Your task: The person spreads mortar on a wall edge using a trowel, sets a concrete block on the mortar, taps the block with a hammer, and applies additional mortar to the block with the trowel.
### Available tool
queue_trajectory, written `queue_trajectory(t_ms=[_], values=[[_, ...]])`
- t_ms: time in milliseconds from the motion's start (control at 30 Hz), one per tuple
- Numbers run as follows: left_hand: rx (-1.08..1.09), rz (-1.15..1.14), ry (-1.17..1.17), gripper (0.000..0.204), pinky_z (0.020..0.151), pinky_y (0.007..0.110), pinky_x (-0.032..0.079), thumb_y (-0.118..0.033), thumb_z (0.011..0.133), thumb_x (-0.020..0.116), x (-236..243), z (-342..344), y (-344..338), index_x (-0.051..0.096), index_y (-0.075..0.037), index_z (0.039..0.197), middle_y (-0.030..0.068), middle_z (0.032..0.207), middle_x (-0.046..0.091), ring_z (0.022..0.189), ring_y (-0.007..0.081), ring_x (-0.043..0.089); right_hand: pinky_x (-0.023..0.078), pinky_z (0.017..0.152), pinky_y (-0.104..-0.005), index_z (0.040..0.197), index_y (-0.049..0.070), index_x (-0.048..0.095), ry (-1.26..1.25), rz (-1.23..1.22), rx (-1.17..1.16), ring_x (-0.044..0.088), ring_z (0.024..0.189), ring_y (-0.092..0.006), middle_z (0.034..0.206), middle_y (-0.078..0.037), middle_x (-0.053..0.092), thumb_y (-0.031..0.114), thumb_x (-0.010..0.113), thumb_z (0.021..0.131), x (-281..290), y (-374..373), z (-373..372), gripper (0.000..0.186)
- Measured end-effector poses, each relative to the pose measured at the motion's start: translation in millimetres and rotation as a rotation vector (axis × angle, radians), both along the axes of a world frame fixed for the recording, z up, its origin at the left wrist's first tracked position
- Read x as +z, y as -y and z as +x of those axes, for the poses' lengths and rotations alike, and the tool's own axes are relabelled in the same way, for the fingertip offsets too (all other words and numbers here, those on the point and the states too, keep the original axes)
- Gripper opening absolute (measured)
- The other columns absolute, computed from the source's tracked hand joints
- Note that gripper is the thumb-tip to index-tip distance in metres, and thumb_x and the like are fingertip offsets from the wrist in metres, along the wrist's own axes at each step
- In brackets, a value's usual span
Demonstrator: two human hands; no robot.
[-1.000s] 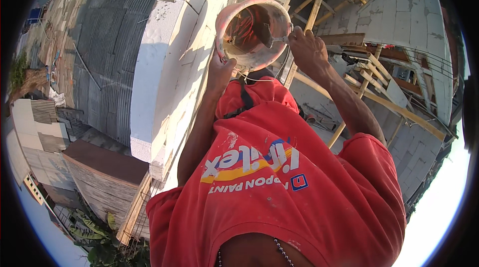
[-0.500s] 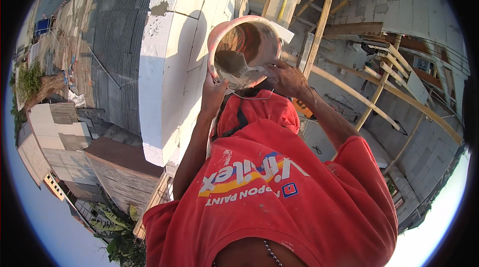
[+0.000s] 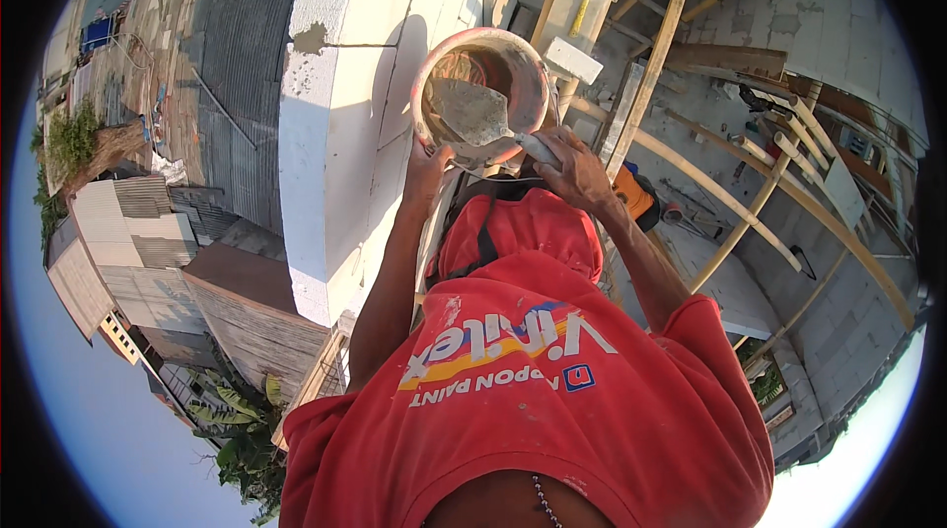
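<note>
In front of my chest is a round, mortar-smeared bucket (image 3: 533,84), its mouth tipped toward me. My left hand (image 3: 426,176) grips its near left edge, thumb at the rim and the other fingers mostly hidden. A trowel (image 3: 470,112) lies across the bucket's mouth, its broad blade coated in grey mortar. My right hand (image 3: 577,171) is closed round the trowel's pale handle at the near right rim. A thin wire bail (image 3: 483,176) hangs below the bucket. Reddish streaks and grey residue show inside behind the blade.
A pale block wall (image 3: 355,124) rises just left of the bucket. Beyond it, a yellow-handled hammer (image 3: 587,7) lies on a plank, near a white block (image 3: 572,60). Wooden poles (image 3: 651,65) cross the drop on the right. Corrugated roofs (image 3: 242,84) lie below left.
The trowel blade has risen and turned flatter, showing more of its face across the bucket's mouth. My right hand has shifted slightly down and right with the handle. My left hand keeps its hold.
</note>
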State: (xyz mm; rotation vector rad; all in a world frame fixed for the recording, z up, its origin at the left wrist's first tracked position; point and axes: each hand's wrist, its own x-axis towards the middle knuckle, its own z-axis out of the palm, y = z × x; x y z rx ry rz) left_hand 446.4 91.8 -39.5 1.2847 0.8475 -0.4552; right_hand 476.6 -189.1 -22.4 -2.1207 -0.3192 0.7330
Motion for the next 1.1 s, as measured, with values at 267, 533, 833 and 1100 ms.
queue_trajectory(t_ms=[267,533,833,1100], values=[[0.124,-0.080,-0.038,0.045,0.091,0.050,0.059,-0.012,0.092,0.061,-34,-16,-12,0.035,-0.007,0.128,0.0155,0.116,0.051,0.102,0.0291,0.064,0.042,0.105,-0.0437,0.135,0.001,0.052,-0.036,0.146,-0.001,0.053,0.122,-0.0372,0.132,-0.018,0.055,0.027,0.067,0.089,4,7,6,0.055],[0.185,-0.142,-0.256,0.048,0.081,0.045,0.062,-0.013,0.091,0.060,-40,-86,-18,0.034,-0.010,0.131,0.0131,0.107,0.057,0.087,0.0274,0.068,0.045,0.101,-0.0419,0.132,0.001,0.050,-0.283,0.186,-0.164,0.057,0.118,-0.0370,0.127,-0.022,0.058,0.026,0.069,0.086,2,-54,6,0.055],[0.221,-0.177,-0.281,0.041,0.081,0.046,0.062,-0.018,0.095,0.060,-42,-155,-33,0.035,-0.009,0.127,0.0118,0.108,0.054,0.092,0.0262,0.065,0.045,0.100,-0.0491,0.141,0.004,0.045,-0.079,0.099,-0.349,0.056,0.120,-0.0432,0.129,-0.026,0.059,0.024,0.067,0.084,-37,-164,-25,0.065],[0.267,-0.167,-0.256,0.034,0.081,0.045,0.058,-0.017,0.095,0.059,-40,-180,-37,0.038,-0.008,0.121,0.0103,0.105,0.055,0.090,0.0256,0.064,0.045,0.102,-0.0492,0.146,0.000,0.037,-0.171,0.077,-0.350,0.055,0.120,-0.0465,0.138,-0.028,0.049,0.027,0.065,0.088,-2,-204,-25,0.070]])
